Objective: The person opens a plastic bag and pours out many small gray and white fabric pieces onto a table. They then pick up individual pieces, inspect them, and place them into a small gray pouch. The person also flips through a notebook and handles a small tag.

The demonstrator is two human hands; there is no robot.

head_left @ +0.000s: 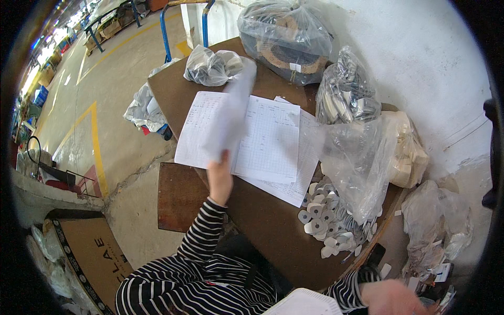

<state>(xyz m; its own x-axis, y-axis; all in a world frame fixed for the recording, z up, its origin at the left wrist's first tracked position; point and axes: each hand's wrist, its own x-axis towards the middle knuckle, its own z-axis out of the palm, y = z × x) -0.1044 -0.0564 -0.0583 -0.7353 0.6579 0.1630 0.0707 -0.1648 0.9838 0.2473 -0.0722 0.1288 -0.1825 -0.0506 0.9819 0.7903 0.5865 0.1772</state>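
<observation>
My left hand pinches a notebook page by its near edge. The page stands up, blurred by motion, over the open notebook, whose sheets carry a grid and handwriting. Under the notebook's right side lies another printed sheet. At the lower right, past the table's edge, is my right hand, smeared and cut by the picture's border, so its fingers are not clear. A dark phone-like object and a small white piece are near that wrist.
A pile of small grey-and-white flat pieces covers the brown table's right side. Clear plastic bags with parts stand along the back and right. A wooden stool and a cardboard box are at left.
</observation>
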